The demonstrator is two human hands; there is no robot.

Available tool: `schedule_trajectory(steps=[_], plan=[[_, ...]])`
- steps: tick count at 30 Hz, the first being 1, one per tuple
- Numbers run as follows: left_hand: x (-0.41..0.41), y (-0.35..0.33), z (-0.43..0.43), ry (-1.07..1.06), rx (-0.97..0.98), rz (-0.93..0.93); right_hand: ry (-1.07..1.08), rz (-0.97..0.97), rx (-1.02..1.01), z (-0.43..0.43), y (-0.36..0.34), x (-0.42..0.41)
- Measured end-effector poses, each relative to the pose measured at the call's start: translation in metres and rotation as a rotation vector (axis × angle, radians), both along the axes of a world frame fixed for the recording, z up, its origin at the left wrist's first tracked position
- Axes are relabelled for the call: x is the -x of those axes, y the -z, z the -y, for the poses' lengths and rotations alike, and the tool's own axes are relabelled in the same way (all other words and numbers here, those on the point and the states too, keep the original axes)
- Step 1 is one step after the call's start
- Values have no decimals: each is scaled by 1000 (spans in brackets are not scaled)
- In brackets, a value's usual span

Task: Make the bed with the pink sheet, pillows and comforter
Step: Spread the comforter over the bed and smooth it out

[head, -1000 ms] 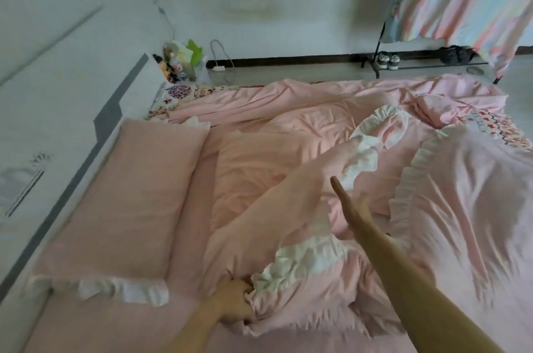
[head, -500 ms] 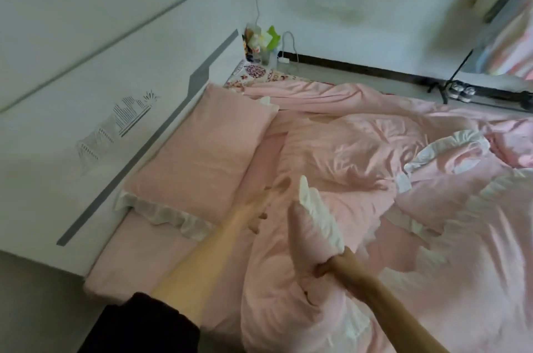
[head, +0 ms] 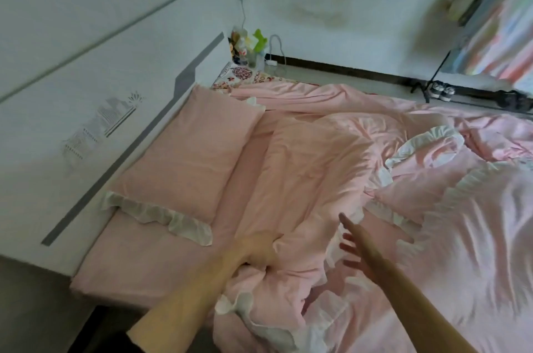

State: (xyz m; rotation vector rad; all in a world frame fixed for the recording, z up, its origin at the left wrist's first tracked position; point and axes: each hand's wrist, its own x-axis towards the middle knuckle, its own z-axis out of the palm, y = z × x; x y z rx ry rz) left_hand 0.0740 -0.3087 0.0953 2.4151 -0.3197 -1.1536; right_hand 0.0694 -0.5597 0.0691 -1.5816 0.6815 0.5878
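Straightening the comforter (head: 311, 168): this is the step I judge to be in hand. The comforter lies bunched and creased just beside the pillow (head: 187, 162), on the side away from the headboard (head: 72, 93).
Left hand (head: 256, 251): fingers curled into a fold of the comforter, gripping it, just past the pillow's ruffled near end.
Right hand (head: 356, 249): fingers spread and holding nothing, over the comforter, farther from the pillow than the left. I cannot tell whether it touches the cloth.
Pink sheet (head: 144, 263): already flat on the mattress. It shows bare in front of the pillow and in a strip between pillow and comforter.
Pillow: lying flat and lengthwise against the headboard, white ruffle toward me.
Next move: I judge it calls for a second grip on the comforter's ruffled edge, well apart from the first. Then a lift and pull to spread the bunched cloth away from the pillow without dragging the sheet.
Count: two hands, one comforter, one sheet, one pillow plainly laid. A ruffled pink shape (head: 484, 237) far across from the pillow may be a second pillow; I cannot tell.
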Motion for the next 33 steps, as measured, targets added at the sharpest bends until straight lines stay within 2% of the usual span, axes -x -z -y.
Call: schedule_trajectory(steps=[3, 6, 11, 13, 16, 19, 22, 26, 27, 28, 30, 33], plan=[[27, -5, -28, -60, -53, 38, 89, -66, -116, -16, 16, -36], [48, -9, -70, -124, -175, 95, 23, -160, -213, -56, 25, -53], [91, -17, -143, -244, -450, 250, -43, -163, -116, -135, 49, -52], [112, -17, -173, -339, -513, 310, -63, -175, -153, -163, 52, -46], [131, -15, -200, -419, -566, 416, 26, -184, -257, -190, 36, -45], [134, -12, -219, -526, -575, 543, 78, -98, -302, -213, 14, -64], [131, -3, -252, -614, -590, 716, 18, 49, -315, -254, -17, -92], [114, -6, -323, -763, -600, 849, -89, 246, -356, -347, -69, -126], [110, -5, -339, -776, -625, 861, -97, 287, -357, -367, -83, -129], [105, 3, -392, -816, -652, 870, -130, 308, -353, -429, -90, -145], [97, 2, -418, -843, -645, 881, -124, 353, -351, -466, -104, -158], [83, 28, -476, -897, -626, 872, -163, 394, -252, -553, -88, -192]])
